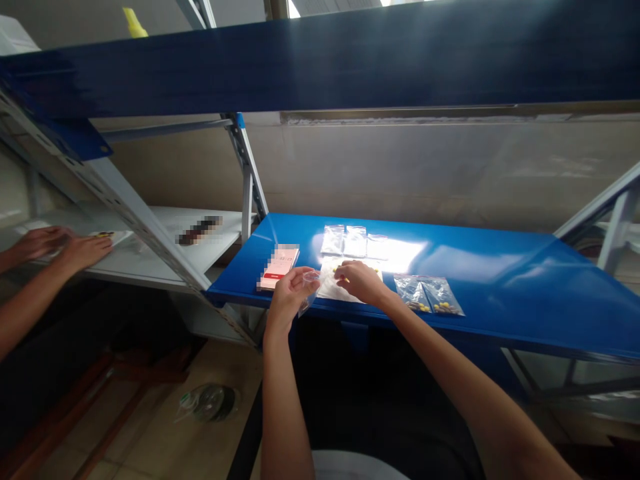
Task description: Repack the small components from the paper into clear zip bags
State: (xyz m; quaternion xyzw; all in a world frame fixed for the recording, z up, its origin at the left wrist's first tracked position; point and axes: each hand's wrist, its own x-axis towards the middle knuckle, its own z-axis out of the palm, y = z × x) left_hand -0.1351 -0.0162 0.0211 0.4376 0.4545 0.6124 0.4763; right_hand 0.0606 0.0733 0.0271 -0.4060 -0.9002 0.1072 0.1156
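My left hand (290, 293) grips a small clear zip bag (309, 293) between thumb and fingers, above the front edge of the blue shelf. Over a white paper sheet (330, 287) my right hand (361, 280) has its fingertips pinched together; what they hold, if anything, is hidden. A few small yellow pieces (376, 269) show on the sheet, partly behind that hand. To the right lie two clear zip bags, one bag (413, 293) beside another bag (443, 296), with yellow and dark brown pieces inside.
Behind the sheet lie three flat bags (356, 241) in a row. A phone (280, 267) with a lit pinkish screen rests at the left. Overhead runs a dark blue shelf beam (320, 67). At far left, another person's hands (83, 252) work over a white shelf (165, 257).
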